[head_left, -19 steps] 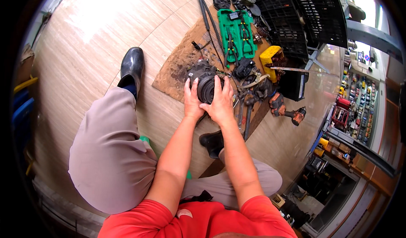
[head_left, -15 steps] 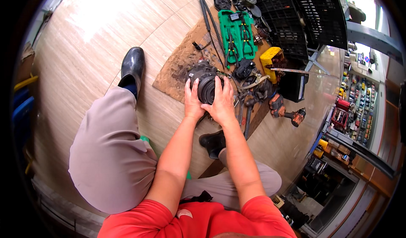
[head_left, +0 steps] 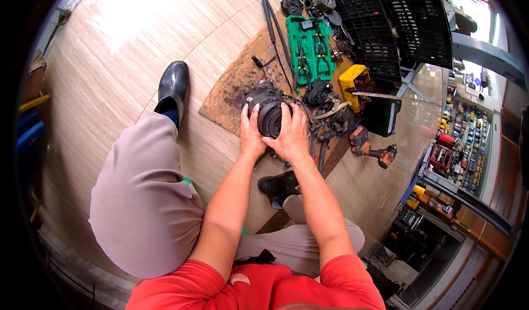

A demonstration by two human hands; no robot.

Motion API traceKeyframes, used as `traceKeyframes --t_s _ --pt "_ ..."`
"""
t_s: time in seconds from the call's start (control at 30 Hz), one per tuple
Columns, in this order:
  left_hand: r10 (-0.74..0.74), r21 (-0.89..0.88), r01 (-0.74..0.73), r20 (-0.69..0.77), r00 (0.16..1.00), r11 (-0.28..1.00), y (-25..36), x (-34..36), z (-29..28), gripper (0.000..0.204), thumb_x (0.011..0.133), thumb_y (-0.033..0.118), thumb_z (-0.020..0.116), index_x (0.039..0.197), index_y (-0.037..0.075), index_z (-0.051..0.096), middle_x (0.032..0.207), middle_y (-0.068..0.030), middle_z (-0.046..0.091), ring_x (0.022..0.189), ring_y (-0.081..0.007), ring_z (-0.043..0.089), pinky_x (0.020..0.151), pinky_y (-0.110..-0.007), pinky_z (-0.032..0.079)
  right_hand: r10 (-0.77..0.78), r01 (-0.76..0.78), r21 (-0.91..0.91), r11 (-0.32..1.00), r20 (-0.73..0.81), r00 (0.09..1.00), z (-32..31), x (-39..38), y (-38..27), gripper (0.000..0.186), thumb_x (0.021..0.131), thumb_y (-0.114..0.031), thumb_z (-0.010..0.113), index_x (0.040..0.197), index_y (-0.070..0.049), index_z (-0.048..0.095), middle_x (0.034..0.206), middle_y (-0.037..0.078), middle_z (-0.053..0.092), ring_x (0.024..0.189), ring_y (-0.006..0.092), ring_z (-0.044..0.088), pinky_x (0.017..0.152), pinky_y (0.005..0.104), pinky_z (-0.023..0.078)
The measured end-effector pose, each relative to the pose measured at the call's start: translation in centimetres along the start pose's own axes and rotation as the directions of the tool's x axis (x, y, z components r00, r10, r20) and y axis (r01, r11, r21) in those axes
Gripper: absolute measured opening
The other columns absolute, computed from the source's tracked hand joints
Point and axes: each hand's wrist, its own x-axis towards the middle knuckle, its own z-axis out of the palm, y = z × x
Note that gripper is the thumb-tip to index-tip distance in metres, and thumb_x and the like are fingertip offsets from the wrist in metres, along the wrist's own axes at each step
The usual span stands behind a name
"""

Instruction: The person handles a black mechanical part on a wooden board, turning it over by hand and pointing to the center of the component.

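Note:
Both hands are closed around the grooved pulley (head_left: 269, 118) of a dark, greasy machine part that looks like a car air-conditioning compressor (head_left: 258, 94). My left hand (head_left: 251, 134) has its fingers on the pulley's left side. On the right side, the fingers of my right hand (head_left: 294, 134) curl over the rim, and the two thumbs come close together at the near edge. The compressor rests on a stained sheet of cardboard (head_left: 226, 98) on the floor. Its underside is hidden.
Beyond it lies an open green case (head_left: 311, 51) of pliers. Dark loose parts, a yellow container (head_left: 354, 81) and an orange-black cordless drill (head_left: 372, 146) lie to the right. Black plastic crates (head_left: 369, 40) stand behind. My boots (head_left: 173, 84) flank the work.
Both hands stay on the pulley with almost the same grip. The view has shifted very slightly, and the right boot has moved a little.

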Motion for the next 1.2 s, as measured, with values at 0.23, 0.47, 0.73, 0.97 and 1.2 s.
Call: traceKeyframes --t_s 0.23,0.47,0.73,0.97,1.2 --pt "-0.009 0.01 0.009 -0.001 1.0 1.0 0.1 0.1 0.0 0.098 0.072 0.013 0.085 0.154 0.029 0.035 0.162 -0.0234 0.028 0.144 -0.046 0.039 0.116 -0.048 0.04 -0.034 0.034 0.003 0.999 -0.004 0.999 -0.1 0.1 0.2 0.112 0.062 -0.029 0.095 0.153 -0.004 0.033 0.148 0.028 0.038 0.134 0.0475 0.041 0.114 0.0535 0.037" --pt "-0.004 -0.011 0.004 0.004 1.0 1.0 0.0 0.0 -0.2 0.097 0.072 0.013 0.085 0.155 0.028 0.035 0.162 -0.0238 0.029 0.143 -0.0462 0.039 0.115 -0.048 0.04 -0.032 0.034 0.014 0.999 -0.073 0.997 0.4 -0.3 0.3 0.111 0.061 -0.03 0.096 0.15 -0.004 0.035 0.148 0.028 0.039 0.133 0.0476 0.042 0.113 0.0535 0.038" --pt "0.032 0.01 -0.032 -0.015 0.999 0.999 0.0 0.1 -0.1 0.097 0.073 0.012 0.084 0.155 0.028 0.034 0.161 -0.0243 0.029 0.143 -0.0464 0.039 0.116 -0.05 0.039 0.013 -0.009 0.049 0.999 -0.08 0.997 0.7 -0.3 0.1 0.113 0.061 -0.031 0.096 0.151 -0.004 0.034 0.148 0.029 0.039 0.134 0.048 0.041 0.113 0.0534 0.038" --pt "0.012 -0.003 -0.012 0.003 1.0 1.0 0.4 0.0 -0.5 0.097 0.073 0.012 0.083 0.156 0.029 0.034 0.162 -0.0237 0.029 0.143 -0.0464 0.039 0.116 -0.049 0.039 0.022 -0.022 -0.005 1.0 0.008 1.0 -0.2 0.1 -0.9 0.112 0.063 -0.029 0.096 0.154 -0.007 0.033 0.153 0.027 0.033 0.138 0.0471 0.038 0.114 0.0539 0.037" --pt "0.02 -0.011 -0.02 -0.002 1.0 1.0 0.3 0.0 -0.5 0.096 0.074 0.012 0.083 0.155 0.028 0.035 0.162 -0.0232 0.028 0.143 -0.0465 0.039 0.116 -0.049 0.039 0.06 -0.059 -0.015 0.998 0.048 0.997 -0.7 0.6 -1.6 0.107 0.062 -0.026 0.096 0.151 -0.012 0.038 0.15 0.027 0.035 0.137 0.0475 0.038 0.114 0.0539 0.038"
